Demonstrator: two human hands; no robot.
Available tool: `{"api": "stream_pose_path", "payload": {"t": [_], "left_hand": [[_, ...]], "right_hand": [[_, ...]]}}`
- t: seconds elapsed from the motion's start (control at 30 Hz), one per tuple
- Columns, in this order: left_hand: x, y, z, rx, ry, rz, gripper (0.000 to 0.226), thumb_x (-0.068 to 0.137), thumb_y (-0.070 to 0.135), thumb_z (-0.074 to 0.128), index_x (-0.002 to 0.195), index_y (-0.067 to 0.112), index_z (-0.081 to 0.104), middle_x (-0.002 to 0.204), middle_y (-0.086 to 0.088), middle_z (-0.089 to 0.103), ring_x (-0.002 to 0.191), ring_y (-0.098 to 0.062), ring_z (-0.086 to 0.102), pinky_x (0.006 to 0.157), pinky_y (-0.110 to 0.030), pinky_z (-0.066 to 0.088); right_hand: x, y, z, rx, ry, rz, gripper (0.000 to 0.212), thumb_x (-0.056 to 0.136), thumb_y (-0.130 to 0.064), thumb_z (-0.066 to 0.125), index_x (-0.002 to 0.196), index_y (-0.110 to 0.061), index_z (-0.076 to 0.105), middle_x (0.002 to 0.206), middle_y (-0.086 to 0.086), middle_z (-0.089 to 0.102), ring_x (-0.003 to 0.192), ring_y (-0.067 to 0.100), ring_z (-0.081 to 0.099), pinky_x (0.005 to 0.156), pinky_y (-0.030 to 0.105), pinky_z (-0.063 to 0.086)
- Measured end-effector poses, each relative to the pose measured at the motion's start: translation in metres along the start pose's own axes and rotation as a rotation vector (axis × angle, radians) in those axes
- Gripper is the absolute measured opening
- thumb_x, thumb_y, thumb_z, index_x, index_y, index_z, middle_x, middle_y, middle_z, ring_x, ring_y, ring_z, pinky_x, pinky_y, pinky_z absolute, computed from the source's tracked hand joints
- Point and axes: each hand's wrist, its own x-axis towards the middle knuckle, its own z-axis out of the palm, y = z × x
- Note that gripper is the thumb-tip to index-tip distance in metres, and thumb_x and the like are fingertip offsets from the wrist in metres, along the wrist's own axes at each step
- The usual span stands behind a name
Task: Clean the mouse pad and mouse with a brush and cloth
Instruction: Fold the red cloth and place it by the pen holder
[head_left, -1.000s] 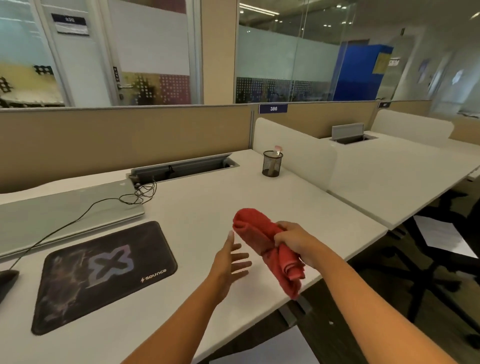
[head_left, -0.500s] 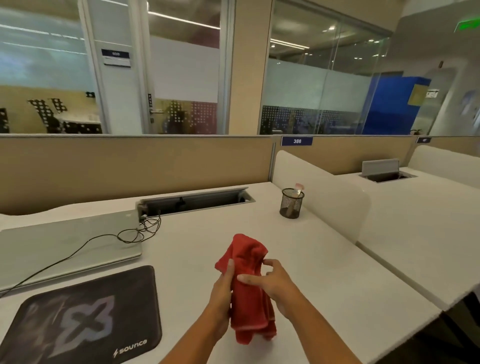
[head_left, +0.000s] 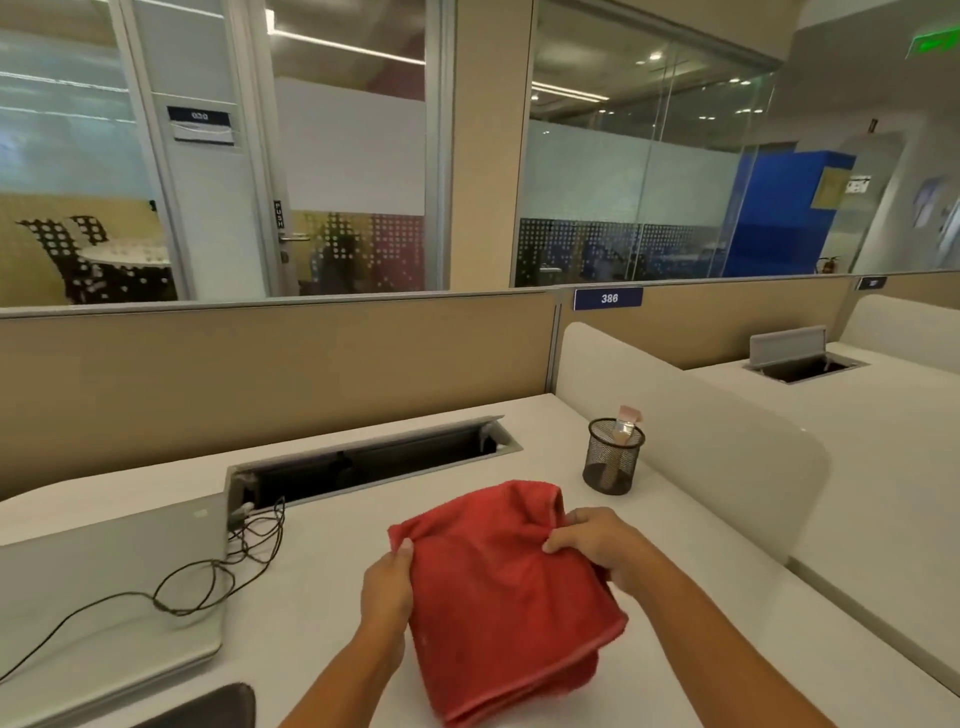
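hands: left hand (head_left: 387, 587), right hand (head_left: 597, 545) each pinch cloth (head_left: 509, 597), spread between them | mouse pad (head_left: 218, 706): corner, down-left of left hand | risk: swung cloth may snag cable (head_left: 208, 582) left of left hand

The head view looks forward and slightly down, close over the desk (head_left: 701, 519), toward the partition (head_left: 260, 374).

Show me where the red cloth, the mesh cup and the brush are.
red cloth (head_left: 498, 597), head view, middle of the fabric.
mesh cup (head_left: 612, 460), head view, front wall.
brush (head_left: 625, 422), head view, end sticking out above the rim.
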Motion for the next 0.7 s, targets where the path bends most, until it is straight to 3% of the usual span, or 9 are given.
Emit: {"api": "stream_pose_path", "payload": {"t": [0.1, 0.17, 0.3, 0.33, 0.47, 0.53, 0.6, 0.63, 0.7], "left_hand": [[0.031, 0.008, 0.014, 0.037, -0.020, 0.010, 0.039, 0.098, 0.031, 0.037, 0.119, 0.001, 0.053, 0.116, -0.018, 0.059, 0.096, -0.030, 0.055, 0.096, -0.046, 0.044], [0.057, 0.013, 0.023, 0.068, -0.013, 0.024, 0.039, 0.098, 0.030, 0.039, 0.123, 0.002, 0.050, 0.117, -0.017, 0.058, 0.100, -0.031, 0.055, 0.096, -0.047, 0.046], [0.109, 0.015, 0.039, 0.378, 0.122, 0.160, 0.049, 0.093, 0.027, 0.052, 0.136, 0.008, 0.038, 0.136, -0.017, 0.047, 0.122, -0.035, 0.048, 0.103, -0.046, 0.040], [0.116, 0.012, 0.041, 0.495, 0.144, 0.236, 0.052, 0.091, 0.027, 0.055, 0.137, 0.010, 0.037, 0.139, -0.014, 0.045, 0.126, -0.033, 0.044, 0.105, -0.044, 0.039], [0.123, -0.013, 0.045, 0.935, 0.038, 0.540, 0.038, 0.091, 0.035, 0.051, 0.127, 0.021, 0.048, 0.132, 0.002, 0.050, 0.123, -0.016, 0.044, 0.104, -0.033, 0.037], [0.120, -0.025, 0.046, 1.148, -0.029, 0.595, 0.038, 0.094, 0.040, 0.041, 0.129, 0.027, 0.044, 0.137, 0.007, 0.044, 0.127, -0.011, 0.039, 0.108, -0.029, 0.031], [0.122, -0.031, 0.048, 1.261, -0.064, 0.585, 0.042, 0.097, 0.041, 0.032, 0.137, 0.028, 0.036, 0.147, 0.008, 0.033, 0.137, -0.011, 0.027, 0.114, -0.031, 0.021], [0.124, -0.032, 0.050, 1.275, -0.082, 0.575, 0.044, 0.098, 0.041, 0.029, 0.140, 0.028, 0.032, 0.150, 0.007, 0.028, 0.140, -0.012, 0.021, 0.116, -0.032, 0.016], [0.131, -0.031, 0.056, 1.292, -0.133, 0.552, 0.047, 0.099, 0.041, 0.024, 0.144, 0.027, 0.025, 0.154, 0.005, 0.020, 0.144, -0.014, 0.011, 0.117, -0.035, 0.009]], "right_hand": [[0.040, -0.021, -0.006, -0.115, 0.055, -0.017, 0.016, 0.069, -0.005, 0.071, 0.084, -0.008, 0.065, 0.097, 0.017, 0.065, 0.089, 0.030, 0.061, 0.079, 0.035, 0.052], [0.067, -0.033, -0.007, -0.211, 0.136, -0.075, 0.020, 0.068, -0.011, 0.073, 0.087, -0.010, 0.067, 0.103, 0.016, 0.067, 0.093, 0.030, 0.062, 0.083, 0.036, 0.052], [0.104, -0.042, 0.007, -0.561, 0.373, -0.161, 0.058, 0.075, -0.031, 0.073, 0.126, -0.017, 0.051, 0.131, 0.010, 0.050, 0.124, 0.030, 0.043, 0.096, 0.041, 0.043], [0.108, -0.040, 0.016, -0.645, 0.413, -0.193, 0.058, 0.079, -0.033, 0.069, 0.131, -0.020, 0.045, 0.135, 0.007, 0.044, 0.128, 0.029, 0.037, 0.097, 0.044, 0.041], [0.114, -0.009, 0.068, -0.766, 0.254, -0.292, 0.051, 0.092, -0.043, 0.048, 0.138, -0.026, 0.037, 0.148, 0.003, 0.031, 0.137, 0.024, 0.026, 0.107, 0.050, 0.030], [0.118, 0.013, 0.092, -0.829, 0.143, -0.231, 0.064, 0.089, -0.064, 0.027, 0.144, -0.031, 0.026, 0.156, 0.001, 0.016, 0.144, 0.025, 0.013, 0.112, 0.055, 0.017], [0.124, 0.032, 0.105, -0.873, 0.137, -0.242, 0.105, 0.060, -0.083, -0.019, 0.147, -0.036, 0.013, 0.159, -0.001, 0.004, 0.147, 0.024, 0.001, 0.113, 0.059, 0.004], [0.130, 0.036, 0.107, -0.893, 0.154, -0.256, 0.124, 0.039, -0.081, -0.036, 0.148, -0.038, 0.009, 0.159, -0.002, 0.001, 0.147, 0.023, -0.003, 0.113, 0.060, 0.000], [0.143, 0.041, 0.103, -0.920, 0.198, -0.272, 0.139, 0.023, -0.075, -0.047, 0.147, -0.041, 0.006, 0.159, -0.003, -0.001, 0.147, 0.022, -0.005, 0.112, 0.061, -0.003]]}}
